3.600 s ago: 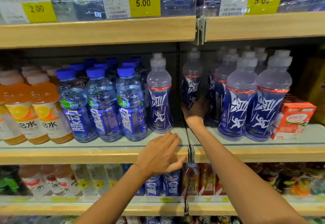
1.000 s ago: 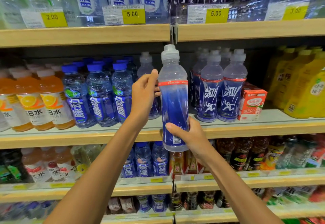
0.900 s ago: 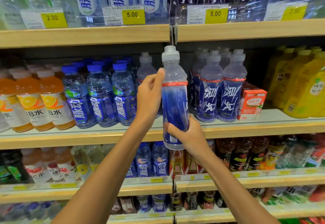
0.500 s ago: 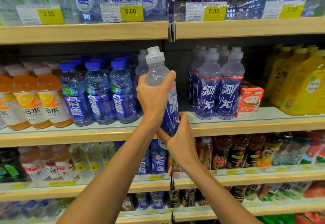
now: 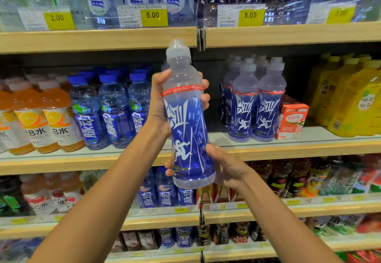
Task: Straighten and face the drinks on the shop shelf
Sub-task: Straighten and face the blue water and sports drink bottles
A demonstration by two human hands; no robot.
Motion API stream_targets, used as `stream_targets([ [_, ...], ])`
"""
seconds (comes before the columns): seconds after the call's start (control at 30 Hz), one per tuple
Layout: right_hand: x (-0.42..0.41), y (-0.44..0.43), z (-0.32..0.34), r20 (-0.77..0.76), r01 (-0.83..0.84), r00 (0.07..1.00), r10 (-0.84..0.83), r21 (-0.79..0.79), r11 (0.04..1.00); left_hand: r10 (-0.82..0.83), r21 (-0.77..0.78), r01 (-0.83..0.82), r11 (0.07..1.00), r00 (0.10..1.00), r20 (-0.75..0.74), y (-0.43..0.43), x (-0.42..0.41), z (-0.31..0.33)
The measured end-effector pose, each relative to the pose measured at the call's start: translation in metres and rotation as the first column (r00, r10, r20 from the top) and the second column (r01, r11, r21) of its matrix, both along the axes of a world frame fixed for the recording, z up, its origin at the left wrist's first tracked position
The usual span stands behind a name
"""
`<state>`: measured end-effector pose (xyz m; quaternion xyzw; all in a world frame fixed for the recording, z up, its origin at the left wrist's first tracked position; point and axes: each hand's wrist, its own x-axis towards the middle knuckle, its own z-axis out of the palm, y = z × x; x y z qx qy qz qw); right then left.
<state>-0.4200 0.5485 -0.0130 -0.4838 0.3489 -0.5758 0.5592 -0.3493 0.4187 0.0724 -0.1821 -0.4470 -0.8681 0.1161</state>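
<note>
Since half second ago, sports bottle [image 5: 188, 130] turned label-forward, now near upright at frame centre, held in front of shelving. Left hand [image 5: 158, 106] wraps clear ribbed shoulder; right hand [image 5: 226, 167] grips blue base, fingers curled behind. Front row on pale wood-edged middle shelf [image 5: 288, 149]: two matching bottles [image 5: 244, 108] right of centre, three blue-capped bottles [image 5: 112, 110] left, one red carton [image 5: 291, 118]. Four yellow price tags [image 5: 153, 17] along top.

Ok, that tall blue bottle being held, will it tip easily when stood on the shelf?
Probably tippy: the bottle is tall and slim on a narrow base. Its glossy sleeve may be slick; left hand and right hand both grip it.
</note>
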Motion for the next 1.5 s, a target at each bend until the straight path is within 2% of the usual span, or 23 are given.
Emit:
stream_targets([
  [0.07, 0.006, -0.005, 0.002, -0.040, 0.029, 0.999, -0.030, -0.025, 0.999, -0.076, -0.007, 0.076, 0.997, 0.997, -0.022, 0.000, -0.001, -0.003],
  [0.17, 0.011, -0.010, -0.002, -0.101, 0.109, 0.988, -0.115, -0.058, 0.992, -0.070, 0.021, 0.070, 0.997, 0.998, -0.001, 0.000, -0.001, -0.010],
  [0.27, 0.011, -0.009, -0.006, -0.174, 0.252, 0.950, -0.258, -0.058, 0.966, 0.080, -0.035, -0.078, 0.996, 0.996, 0.043, -0.003, 0.001, -0.013],
  [0.33, 0.009, -0.009, -0.009, -0.203, 0.355, 0.911, -0.359, -0.060, 0.933, 0.271, -0.211, -0.247, 0.946, 0.958, 0.093, -0.005, 0.003, -0.014],
  [0.43, 0.009, -0.010, -0.012, -0.204, 0.476, 0.850, -0.486, -0.098, 0.874, 0.609, -0.388, -0.524, 0.758, 0.782, 0.134, -0.004, 0.003, -0.018],
  [0.5, 0.010, -0.011, -0.014, -0.222, 0.562, 0.784, -0.580, -0.143, 0.815, 0.780, -0.415, -0.696, 0.586, 0.623, 0.056, -0.003, 0.002, -0.021],
  [0.57, 0.010, -0.014, -0.016, -0.269, 0.635, 0.703, -0.658, -0.179, 0.752, 0.862, -0.432, -0.793, 0.431, 0.503, -0.064, 0.001, 0.001, -0.024],
  [0.63, 0.010, -0.016, -0.019, -0.308, 0.691, 0.627, -0.716, -0.205, 0.693, 0.892, -0.445, -0.833, 0.330, 0.429, -0.143, 0.008, 0.000, -0.025],
  [0.8, 0.017, -0.023, -0.025, -0.334, 0.780, 0.492, -0.804, -0.242, 0.578, 0.933, -0.416, -0.868, 0.270, 0.342, -0.108, 0.030, -0.012, -0.025],
  [0.97, 0.027, -0.027, -0.033, -0.415, 0.832, 0.312, -0.855, -0.315, 0.456, 0.966, -0.336, -0.914, 0.226, 0.255, -0.043, 0.031, -0.018, -0.025],
  [1.03, 0.027, -0.027, -0.034, -0.456, 0.815, 0.303, -0.837, -0.331, 0.475, 0.962, -0.295, -0.922, 0.251, 0.270, -0.026, 0.027, -0.018, -0.024],
  [1.1, 0.022, -0.024, -0.032, -0.478, 0.778, 0.385, -0.790, -0.292, 0.556, 0.932, -0.272, -0.895, 0.354, 0.361, 0.025, 0.019, -0.014, -0.019],
  [1.17, 0.014, -0.017, -0.027, -0.434, 0.703, 0.572, -0.697, -0.180, 0.688, 0.839, -0.230, -0.807, 0.545, 0.524, 0.147, 0.010, -0.008, -0.015],
  [1.23, 0.006, -0.010, -0.020, -0.342, 0.558, 0.771, -0.537, -0.043, 0.829, 0.645, -0.160, -0.627, 0.763, 0.719, 0.257, -0.002, -0.003, -0.011],
  [1.3, 0.001, -0.008, -0.015, -0.234, 0.392, 0.900, -0.367, 0.067, 0.918, 0.447, -0.130, -0.428, 0.894, 0.861, 0.243, -0.012, 0.001, -0.011],
  [1.4, 0.000, -0.011, -0.010, -0.154, 0.273, 0.955, -0.252, 0.129, 0.953, 0.151, -0.027, -0.149, 0.988, 0.979, 0.136, -0.021, 0.000, -0.013],
  [1.5, 0.004, -0.021, -0.007, -0.169, 0.269, 0.954, -0.249, 0.109, 0.957, -0.049, 0.009, 0.049, 0.999, 0.998, 0.043, -0.028, -0.002, -0.017],
])
